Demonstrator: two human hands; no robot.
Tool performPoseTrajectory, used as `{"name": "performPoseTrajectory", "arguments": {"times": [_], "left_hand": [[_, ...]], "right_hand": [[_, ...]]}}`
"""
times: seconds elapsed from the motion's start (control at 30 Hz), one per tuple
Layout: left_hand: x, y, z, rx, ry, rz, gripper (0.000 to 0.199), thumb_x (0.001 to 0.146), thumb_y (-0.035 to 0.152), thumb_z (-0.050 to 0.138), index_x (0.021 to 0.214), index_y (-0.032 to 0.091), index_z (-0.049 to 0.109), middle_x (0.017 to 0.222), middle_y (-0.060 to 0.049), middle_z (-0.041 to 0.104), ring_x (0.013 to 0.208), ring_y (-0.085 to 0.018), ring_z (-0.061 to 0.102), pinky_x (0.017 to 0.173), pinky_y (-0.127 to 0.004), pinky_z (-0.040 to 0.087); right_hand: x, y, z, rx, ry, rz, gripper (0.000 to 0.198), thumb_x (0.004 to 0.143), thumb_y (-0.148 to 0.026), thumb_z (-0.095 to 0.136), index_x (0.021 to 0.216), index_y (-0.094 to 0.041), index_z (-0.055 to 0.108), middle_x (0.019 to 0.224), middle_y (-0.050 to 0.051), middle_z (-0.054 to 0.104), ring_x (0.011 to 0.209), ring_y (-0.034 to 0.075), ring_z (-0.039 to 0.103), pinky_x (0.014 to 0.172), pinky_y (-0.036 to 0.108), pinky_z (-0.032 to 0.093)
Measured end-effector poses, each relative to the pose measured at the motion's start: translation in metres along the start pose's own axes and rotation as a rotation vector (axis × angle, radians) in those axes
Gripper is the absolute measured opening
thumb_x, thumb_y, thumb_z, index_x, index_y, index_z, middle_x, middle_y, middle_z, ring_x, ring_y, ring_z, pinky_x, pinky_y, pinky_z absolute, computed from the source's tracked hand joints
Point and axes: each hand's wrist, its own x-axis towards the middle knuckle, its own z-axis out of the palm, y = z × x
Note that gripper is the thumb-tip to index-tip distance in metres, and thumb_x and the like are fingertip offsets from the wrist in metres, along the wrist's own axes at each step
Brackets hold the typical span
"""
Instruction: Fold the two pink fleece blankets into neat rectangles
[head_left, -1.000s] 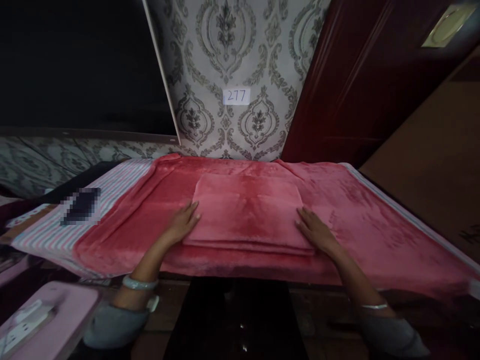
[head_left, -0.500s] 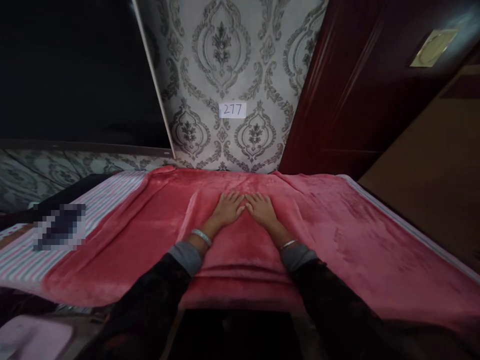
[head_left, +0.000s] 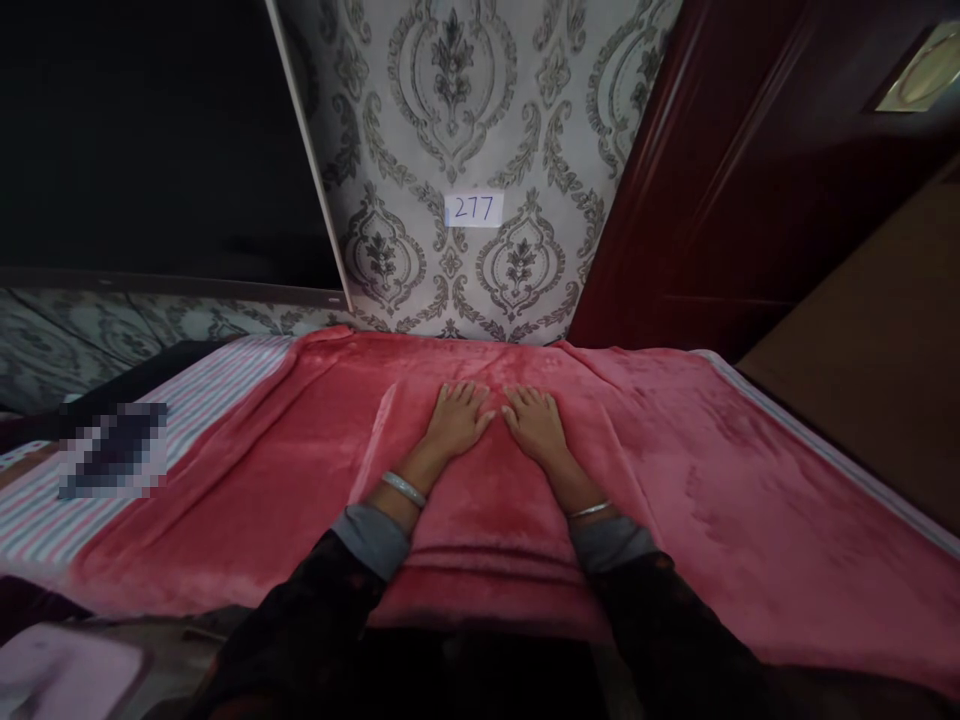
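Note:
A plush red cloth (head_left: pixel 255 520), which looks like a blanket, lies spread over a flat surface. In its middle is a folded red piece (head_left: pixel 495 490) of the same plush, with raised side edges and creases near the front. My left hand (head_left: pixel 459 418) rests palm down on the folded piece, fingers stretched forward. Beside it, a small gap away, my right hand (head_left: pixel 535 424) lies flat on the same fabric with its fingers spread. Neither hand holds anything.
Striped cloth (head_left: pixel 225 385) shows at the left, with a blurred-out patch (head_left: pixel 112 450) over it. A dark screen (head_left: pixel 150 140) hangs on the patterned wall, near a paper label (head_left: pixel 474 210) reading 277. A dark red door (head_left: pixel 720 170) stands right; a pinkish seat (head_left: pixel 67 670) is lower left.
My right hand has slid slightly right, widening the gap between my hands. My left hand stays nearly in place on the fabric. The view has shifted a little.

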Motion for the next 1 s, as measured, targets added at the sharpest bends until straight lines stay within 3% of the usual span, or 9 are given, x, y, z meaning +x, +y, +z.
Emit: {"name": "performPoseTrajectory", "arguments": {"times": [0.13, 0.27, 0.43, 0.6, 0.77, 0.9, 1.0], "left_hand": [[-0.001, -0.010, -0.002, 0.052, 0.022, -0.174, 0.063, 0.102, 0.051, 0.032, 0.151, 0.015, 0.046, 0.157, -0.017, 0.044, 0.149, -0.034, 0.034, 0.124, -0.057, 0.017], [-0.003, -0.030, -0.010, 0.056, -0.049, -0.355, 0.065, 0.100, 0.054, 0.031, 0.152, 0.016, 0.045, 0.158, -0.016, 0.043, 0.150, -0.037, 0.030, 0.123, -0.063, 0.016], [-0.010, -0.058, -0.016, -0.049, -0.100, -0.507, 0.067, 0.099, 0.058, 0.028, 0.155, 0.024, 0.039, 0.166, -0.010, 0.031, 0.151, -0.043, 0.024, 0.113, -0.070, 0.030], [-0.019, -0.081, -0.012, -0.127, -0.139, -0.468, 0.067, 0.101, 0.053, 0.023, 0.159, 0.021, 0.032, 0.169, -0.010, 0.021, 0.151, -0.034, 0.030, 0.119, -0.050, 0.032], [-0.037, -0.088, -0.013, -0.125, -0.122, -0.468, 0.065, 0.102, 0.047, 0.023, 0.160, 0.020, 0.029, 0.169, -0.010, 0.019, 0.148, -0.033, 0.038, 0.118, -0.047, 0.035], [-0.053, -0.091, -0.031, -0.120, -0.166, -0.452, 0.063, 0.102, 0.045, 0.024, 0.160, 0.019, 0.027, 0.165, -0.014, 0.030, 0.147, -0.030, 0.039, 0.118, -0.047, 0.036], [-0.063, -0.079, -0.051, -0.077, -0.183, -0.509, 0.063, 0.101, 0.048, 0.031, 0.156, 0.019, 0.036, 0.158, -0.017, 0.043, 0.145, -0.036, 0.041, 0.116, -0.057, 0.035]], "right_hand": [[-0.002, 0.010, -0.004, -0.017, 0.006, 0.151, 0.048, 0.104, -0.033, 0.032, 0.143, -0.017, 0.056, 0.148, 0.012, 0.054, 0.137, 0.030, 0.043, 0.115, 0.052, 0.027], [-0.006, 0.029, -0.010, -0.046, -0.032, 0.274, 0.048, 0.105, -0.035, 0.031, 0.143, -0.018, 0.056, 0.149, 0.012, 0.053, 0.138, 0.030, 0.041, 0.114, 0.054, 0.029], [-0.015, 0.053, -0.015, 0.035, -0.102, 0.489, 0.052, 0.105, -0.044, 0.028, 0.150, -0.028, 0.048, 0.159, 0.007, 0.040, 0.141, 0.034, 0.037, 0.108, 0.059, 0.038], [-0.029, 0.069, -0.019, 0.102, -0.167, 0.554, 0.057, 0.106, -0.042, 0.021, 0.157, -0.025, 0.038, 0.162, 0.010, 0.034, 0.140, 0.035, 0.040, 0.108, 0.059, 0.040], [-0.054, 0.084, -0.023, 0.083, -0.178, 0.543, 0.058, 0.106, -0.037, 0.019, 0.159, -0.020, 0.033, 0.158, 0.012, 0.041, 0.142, 0.033, 0.039, 0.113, 0.057, 0.034], [-0.074, 0.103, -0.036, 0.092, -0.224, 0.526, 0.056, 0.104, -0.035, 0.022, 0.153, -0.017, 0.043, 0.153, 0.015, 0.047, 0.139, 0.033, 0.043, 0.110, 0.058, 0.037], [-0.081, 0.101, -0.053, 0.063, -0.185, 0.533, 0.056, 0.103, -0.035, 0.027, 0.148, -0.009, 0.048, 0.151, 0.022, 0.047, 0.137, 0.036, 0.044, 0.108, 0.060, 0.039]]}}
